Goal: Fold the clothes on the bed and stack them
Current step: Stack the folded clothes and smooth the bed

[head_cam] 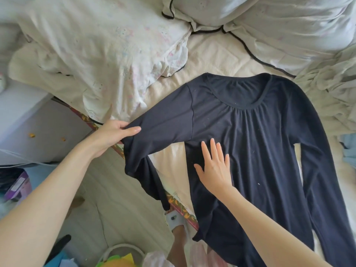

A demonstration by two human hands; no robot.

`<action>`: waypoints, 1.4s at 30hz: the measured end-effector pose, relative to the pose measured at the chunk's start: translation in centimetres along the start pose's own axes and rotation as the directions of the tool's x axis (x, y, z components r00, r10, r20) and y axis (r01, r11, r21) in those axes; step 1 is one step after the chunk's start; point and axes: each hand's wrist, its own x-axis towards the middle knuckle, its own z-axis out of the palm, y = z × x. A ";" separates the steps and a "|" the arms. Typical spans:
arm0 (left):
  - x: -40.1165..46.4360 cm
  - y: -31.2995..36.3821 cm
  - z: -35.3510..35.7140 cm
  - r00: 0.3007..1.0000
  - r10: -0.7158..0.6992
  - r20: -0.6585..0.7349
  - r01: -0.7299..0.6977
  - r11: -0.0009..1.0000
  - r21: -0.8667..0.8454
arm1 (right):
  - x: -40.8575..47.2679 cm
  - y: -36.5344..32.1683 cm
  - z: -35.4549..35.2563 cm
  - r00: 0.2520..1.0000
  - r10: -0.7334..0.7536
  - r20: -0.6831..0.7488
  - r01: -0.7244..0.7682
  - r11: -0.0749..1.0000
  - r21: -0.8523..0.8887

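Observation:
A dark navy long-sleeved top [260, 143] lies face up on the bed [215, 60], neckline toward the pillows, hem hanging over the near edge. My left hand [113, 135] grips its left sleeve [163, 122] near the elbow and holds it stretched out past the bed's edge; the cuff end hangs down. My right hand [215, 166] lies flat with straight fingers on the left side of the top's body, below the armpit. The right sleeve [316, 160] lies straight along the body.
A crumpled white floral quilt [107, 54] and pillows [269, 20] fill the far side of the bed. Pale clothes [333, 93] are heaped at the right, with a light blue cloth [349, 149] beside them. A white cabinet [28, 122] stands left; a basket [123, 255] sits on the floor.

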 end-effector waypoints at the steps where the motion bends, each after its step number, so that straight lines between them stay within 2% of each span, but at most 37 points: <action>1: -0.2 0.2 -0.4 1.000 -0.007 0.024 0.006 1.000 0.010 | 0.1 -0.3 -0.1 1.000 -0.012 -0.003 0.012 1.000 -0.005; 3: -0.3 0.1 -0.9 0.999 0.040 -0.016 -0.040 0.999 -0.024 | 0.4 -0.8 -0.1 1.000 -0.026 0.007 0.026 1.000 -0.016; 5: -0.2 0.1 -1.5 0.981 0.135 -0.141 -0.145 0.988 -0.061 | 0.7 -1.0 0.0 0.999 -0.025 0.027 0.025 1.000 -0.017; 6: -0.2 0.0 -1.8 0.960 0.183 -0.211 -0.191 0.981 -0.019 | 0.7 -1.1 0.0 0.999 -0.021 0.039 0.022 1.000 -0.013; 8: 0.1 -0.6 -2.5 0.910 0.273 -0.312 -0.220 0.956 0.197 | 0.8 -1.1 0.0 0.998 -0.015 0.059 0.015 1.000 -0.012; 10: 0.3 -1.1 -2.9 0.882 0.343 -0.324 -0.183 0.882 0.435 | 0.6 -1.1 0.0 0.998 -0.015 0.063 0.017 0.999 -0.028; 11: 0.3 -1.3 -2.9 0.890 0.349 -0.293 -0.160 0.841 0.516 | 0.5 -1.2 0.0 0.998 -0.020 0.058 0.022 0.999 -0.036; 13: 0.3 -1.5 -2.7 0.949 0.256 -0.185 -0.100 0.800 0.592 | 0.0 -1.5 0.2 0.998 -0.040 0.037 0.042 0.998 -0.040; 15: 0.0 -1.8 -2.6 0.988 0.121 -0.092 -0.046 0.813 0.581 | -0.7 -1.6 0.5 0.998 -0.065 0.011 0.065 0.998 -0.022; 16: -0.1 -2.0 -2.7 0.992 0.099 -0.076 -0.039 0.822 0.568 | -1.1 -1.6 0.8 0.998 -0.068 0.007 0.068 0.998 -0.008; 18: -0.4 -2.3 -2.9 0.982 0.144 -0.121 -0.054 0.833 0.550 | -1.8 -1.4 1.3 0.998 -0.042 0.047 0.042 0.999 0.010; 21: -0.6 -2.1 -2.5 0.921 0.253 -0.295 -0.071 0.856 0.513 | -2.7 -0.8 1.8 0.993 -0.020 0.115 0.017 1.000 0.025; 24: -0.4 -1.1 -1.5 0.835 0.311 -0.455 -0.061 0.873 0.485 | -3.3 -0.4 1.2 0.997 -0.061 0.052 0.052 0.985 0.167; 28: -0.9 -0.4 2.0 0.759 0.412 -0.505 -0.082 0.829 0.553 | -5.1 1.4 0.0 0.998 0.014 -0.064 0.005 0.961 0.278; 30: -2.0 -1.2 5.9 0.754 0.429 -0.497 -0.137 0.843 0.520 | -6.7 3.3 -0.3 0.991 0.103 -0.085 -0.073 0.952 0.298; 32: -3.5 -2.8 11.1 0.827 0.344 -0.445 -0.144 0.894 0.424 | -8.8 5.7 -0.3 0.977 0.194 -0.082 -0.160 0.938 0.307; 34: -4.7 -4.8 16.5 0.917 0.180 -0.355 -0.064 0.947 0.315 | -11.2 8.4 -0.2 0.953 0.290 -0.087 -0.246 0.910 0.332; 36: -5.5 -6.7 21.1 0.958 0.023 -0.285 0.034 0.980 0.194 | -13.6 11.2 0.0 0.921 0.380 -0.079 -0.327 0.869 0.370; 39: -5.6 -8.9 25.8 0.953 -0.118 -0.279 0.134 0.990 0.040 | -16.2 15.6 0.4 0.885 0.461 -0.072 -0.406 0.836 0.369; 42: -5.5 -10.5 28.5 0.914 -0.245 -0.322 0.216 0.969 -0.122 | -17.2 19.7 0.8 0.841 0.539 -0.049 -0.479 0.784 0.395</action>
